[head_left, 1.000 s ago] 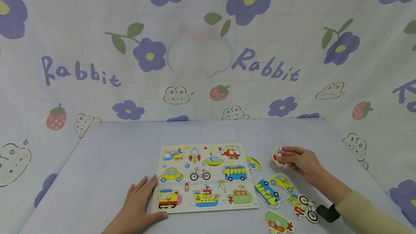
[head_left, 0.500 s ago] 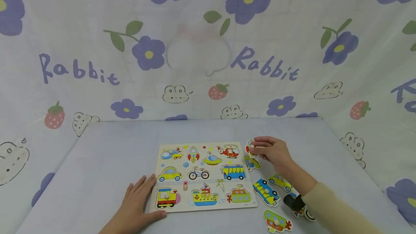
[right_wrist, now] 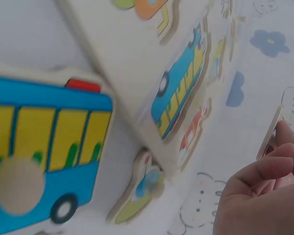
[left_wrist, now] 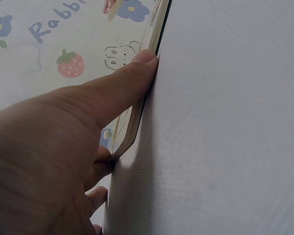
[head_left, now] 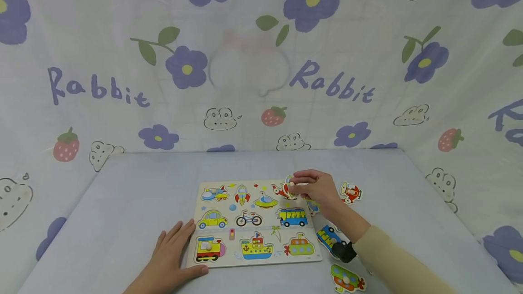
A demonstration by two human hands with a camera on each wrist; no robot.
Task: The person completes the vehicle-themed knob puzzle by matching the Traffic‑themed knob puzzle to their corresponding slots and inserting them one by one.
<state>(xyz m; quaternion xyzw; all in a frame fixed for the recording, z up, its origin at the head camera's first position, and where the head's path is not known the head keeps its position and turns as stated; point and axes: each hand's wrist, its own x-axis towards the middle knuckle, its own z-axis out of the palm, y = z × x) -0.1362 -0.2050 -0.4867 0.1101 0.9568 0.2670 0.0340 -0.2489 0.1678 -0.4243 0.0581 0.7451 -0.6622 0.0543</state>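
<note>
A wooden peg puzzle board [head_left: 230, 255] with printed vehicles lies on the table. My left hand [head_left: 169, 257] rests at its left side, fingers straight along that edge; in the left wrist view the thumb [left_wrist: 122, 88] lies on the board's edge. Over the board's top right, near the helicopter picture, my right hand [head_left: 316, 189] pinches a small knobbed rocket puzzle piece [head_left: 288, 179] by the fingertips. The piece is tilted, so its face is mostly hidden; the right wrist view shows it edge-on [right_wrist: 270, 134]. Knobs show on the plane [head_left: 214, 193] and the train [head_left: 209, 247].
Loose pieces lie right of the board: a helicopter [head_left: 351, 193], a bus [head_left: 327, 235], a submarine [head_left: 346, 279] and a UFO [head_left: 313, 207] touching or close to the board edge. The right forearm covers other pieces. A patterned curtain [head_left: 253, 67] hangs behind the table.
My right hand has carried the rocket piece leftward from the loose pieces to above the board's top right corner, uncovering the helicopter piece. The left hand has stayed in place.
</note>
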